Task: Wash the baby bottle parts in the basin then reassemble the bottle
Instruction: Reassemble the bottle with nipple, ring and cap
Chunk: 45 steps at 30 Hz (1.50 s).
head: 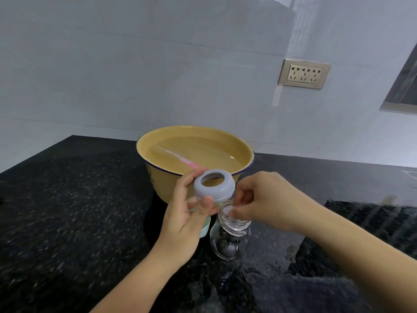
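Note:
My left hand (180, 222) holds a pale lilac screw ring (213, 187) between thumb and fingers, tilted, just above and left of the bottle mouth. The clear glass bottle (228, 240) stands upright on the black counter. At the bottle's mouth, my right hand (259, 199) pinches something small and clear, probably the silicone teat, but it is blurred. Behind them sits a yellow basin (158, 177) of water, with a pink-handled bottle brush (180, 159) lying in it.
A mint green cap (205, 229) lies on the counter under my left hand. The black speckled counter (67, 211) is wet to the right of the bottle. A triple wall socket (304, 73) sits on the tiled wall, back right.

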Motion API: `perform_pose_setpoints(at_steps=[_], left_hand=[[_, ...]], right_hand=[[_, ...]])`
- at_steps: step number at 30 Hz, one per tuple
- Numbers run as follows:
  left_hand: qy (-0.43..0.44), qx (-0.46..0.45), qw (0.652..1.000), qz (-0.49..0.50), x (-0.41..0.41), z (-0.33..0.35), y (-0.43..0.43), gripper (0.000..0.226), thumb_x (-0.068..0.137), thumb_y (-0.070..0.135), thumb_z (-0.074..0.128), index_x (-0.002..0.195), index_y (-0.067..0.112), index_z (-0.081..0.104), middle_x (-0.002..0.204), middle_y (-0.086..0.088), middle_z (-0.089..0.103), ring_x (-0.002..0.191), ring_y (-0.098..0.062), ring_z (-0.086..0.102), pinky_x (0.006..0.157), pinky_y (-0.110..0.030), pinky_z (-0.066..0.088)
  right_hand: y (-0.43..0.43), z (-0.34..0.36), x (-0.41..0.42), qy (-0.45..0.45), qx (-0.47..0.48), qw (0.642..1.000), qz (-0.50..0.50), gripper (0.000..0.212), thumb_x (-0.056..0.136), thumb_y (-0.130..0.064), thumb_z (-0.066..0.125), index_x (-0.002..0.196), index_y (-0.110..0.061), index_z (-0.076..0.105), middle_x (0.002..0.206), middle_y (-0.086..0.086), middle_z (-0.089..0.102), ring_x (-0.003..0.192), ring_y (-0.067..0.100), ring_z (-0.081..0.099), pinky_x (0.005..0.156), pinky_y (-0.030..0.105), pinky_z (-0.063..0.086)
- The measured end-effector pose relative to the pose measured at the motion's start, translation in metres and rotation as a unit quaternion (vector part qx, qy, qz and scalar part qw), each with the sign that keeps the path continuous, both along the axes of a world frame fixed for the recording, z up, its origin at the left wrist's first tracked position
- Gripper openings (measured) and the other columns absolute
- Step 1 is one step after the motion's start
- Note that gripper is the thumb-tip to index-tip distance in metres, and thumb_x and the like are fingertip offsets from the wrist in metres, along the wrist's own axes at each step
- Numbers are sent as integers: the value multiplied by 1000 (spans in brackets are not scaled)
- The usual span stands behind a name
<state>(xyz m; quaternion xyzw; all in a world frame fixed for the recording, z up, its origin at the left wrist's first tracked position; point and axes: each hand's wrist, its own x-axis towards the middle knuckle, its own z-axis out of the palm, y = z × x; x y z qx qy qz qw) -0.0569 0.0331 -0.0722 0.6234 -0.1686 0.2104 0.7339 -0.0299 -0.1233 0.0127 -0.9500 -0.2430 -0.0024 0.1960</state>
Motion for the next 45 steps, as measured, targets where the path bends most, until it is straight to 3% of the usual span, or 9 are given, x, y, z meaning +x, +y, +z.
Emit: perform_pose_setpoints(at_steps=[3,9,15,22,26,30,36,40,45], left_hand=[[-1,2,1000,-10,-1,0,0,68,69,69,61,122,30,45,120,18,60,105,-17,66,75,-27,57],[-9,29,1000,-6,2,-5,2,61,73,67,59,122,33,46,122,17,59,106,-14,64,81,-32,56],[-17,100,995,-24,6,-4,-1,55,76,65,57,123,41,45,124,23,56,115,-2,56,89,-13,45],[37,255,966,5,6,-8,2,79,60,60,73,129,50,35,130,29,51,123,10,44,99,-9,34],[42,369,927,46,7,-9,0,77,57,60,73,125,45,43,120,29,57,113,10,50,98,-27,43],[65,360,929,50,9,-11,-1,78,56,59,74,126,42,44,118,25,60,112,7,52,97,-30,44],[90,338,936,46,10,-13,-1,90,55,49,84,132,42,39,118,25,61,112,11,51,101,-25,41],[99,333,937,47,10,-13,0,92,53,51,85,132,44,38,116,22,63,112,10,52,100,-23,40],[114,330,936,45,8,-13,0,93,55,50,84,133,44,36,118,22,61,113,8,51,101,-24,39]], right_hand=[[2,6,3,15,1,1000,6,9,71,-27,75,71,-26,66,70,-10,64,69,3,58,65,20,48],[-9,-3,9,76,139,987,0,37,64,-17,81,87,-24,54,75,-4,69,73,16,64,70,36,56],[-25,3,1,96,150,979,104,71,65,-35,82,128,-40,48,113,-23,63,103,-3,58,88,17,46],[-35,-8,8,108,214,966,101,63,59,-30,83,118,-31,62,115,-14,67,107,5,63,97,31,49],[-41,-12,12,132,198,968,82,61,65,-20,85,120,-26,60,113,-12,69,106,5,64,99,33,48],[-40,-14,14,140,173,972,77,59,69,-16,84,121,-26,59,112,-12,69,105,4,63,98,32,48],[-33,-14,12,98,122,986,65,53,57,-42,86,103,-31,61,97,-12,69,89,2,64,86,34,53],[-30,-6,9,41,29,997,64,61,52,-62,78,98,-32,53,95,-18,61,88,-2,57,75,15,47],[-32,8,16,91,49,989,110,60,66,-50,75,121,-39,54,114,-20,61,107,-5,55,90,21,46]])
